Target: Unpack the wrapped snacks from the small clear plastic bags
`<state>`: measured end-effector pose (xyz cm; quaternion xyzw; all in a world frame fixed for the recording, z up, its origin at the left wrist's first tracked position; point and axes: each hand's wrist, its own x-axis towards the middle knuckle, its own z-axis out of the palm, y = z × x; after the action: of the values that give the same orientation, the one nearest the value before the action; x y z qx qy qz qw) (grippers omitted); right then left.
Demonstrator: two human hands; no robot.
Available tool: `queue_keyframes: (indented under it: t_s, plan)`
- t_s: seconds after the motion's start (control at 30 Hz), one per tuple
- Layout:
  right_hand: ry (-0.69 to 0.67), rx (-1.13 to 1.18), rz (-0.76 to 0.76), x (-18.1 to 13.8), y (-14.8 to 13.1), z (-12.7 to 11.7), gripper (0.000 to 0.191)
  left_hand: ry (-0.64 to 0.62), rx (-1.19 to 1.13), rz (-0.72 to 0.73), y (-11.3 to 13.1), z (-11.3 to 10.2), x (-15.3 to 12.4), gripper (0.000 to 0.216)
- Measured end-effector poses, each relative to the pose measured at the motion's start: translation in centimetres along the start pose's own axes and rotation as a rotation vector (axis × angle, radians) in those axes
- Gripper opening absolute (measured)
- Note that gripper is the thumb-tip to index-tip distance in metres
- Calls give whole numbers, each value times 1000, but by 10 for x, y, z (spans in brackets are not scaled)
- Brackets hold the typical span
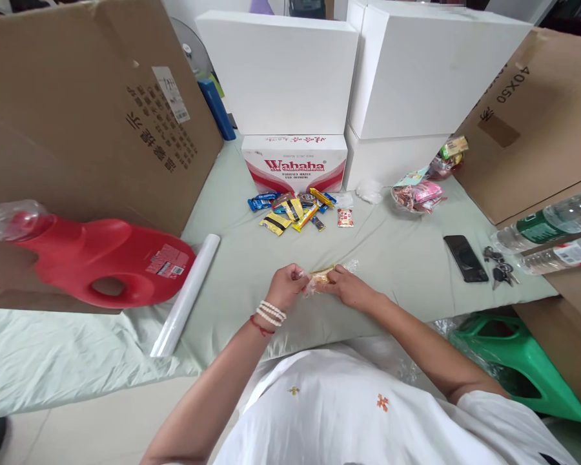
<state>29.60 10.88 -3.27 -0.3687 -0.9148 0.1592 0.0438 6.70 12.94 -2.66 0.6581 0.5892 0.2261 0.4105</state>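
Note:
Over the front middle of the cloth, my two hands are working at a small clear plastic bag (pixel 320 279) with yellowish wrapped snacks in it. My left hand (pixel 286 286), a beaded bracelet at its wrist, is closed in a pinch on the bag's left end. At the other end, the fingers of my right hand (pixel 352 289) are closed around the bag, hiding part of it. Just beyond lies a heap of small wrapped snacks: yellow packets (pixel 275 223), blue packets (pixel 261 201) and a yellow bar (pixel 305 217). A red-and-white packet (pixel 345 217) lies to their right.
A red jug (pixel 126 248) and a white roll (pixel 186 294) are at left. Behind the snacks stand a Wahaha carton (pixel 295 165) and white boxes (pixel 290 77). Rightward are a bowl of packets (pixel 419 194), a phone (pixel 465 258), keys (pixel 501 268) and bottles (pixel 547 226).

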Motion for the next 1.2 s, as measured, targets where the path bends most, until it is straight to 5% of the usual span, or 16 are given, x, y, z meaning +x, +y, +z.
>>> queue_keyframes:
  t_s: [0.2, 0.37, 0.43, 0.57, 0.67, 0.8, 1.0, 1.07, 1.2]
  plan:
    - [177, 274, -37, -23, 5, -1, 37, 10, 159, 87, 34, 44, 7, 29]
    - [488, 140, 619, -35, 15, 10, 41, -10, 559, 75, 47, 43, -6, 35]
    - [430, 44, 764, -34, 16, 9, 45, 41, 636, 66, 49, 41, -9, 30]
    - [267, 88, 805, -22, 7, -11, 19, 108, 572, 14, 47, 41, -7, 32]
    - [220, 148, 752, 1, -11, -30, 17, 76, 373, -63, 43, 43, -2, 41]
    - [146, 217, 563, 30, -32, -29, 17, 144, -187, -175, 34, 39, 6, 37]
    - [393, 399, 321, 13, -30, -2, 34, 57, -581, -209, 27, 21, -1, 31]
    - [474, 377, 346, 2, -29, 9, 47, 12, -766, -188, 36, 19, -9, 37]
    - [659, 463, 566, -29, -6, 13, 44, -159, -983, -124, 58, 18, -23, 51]
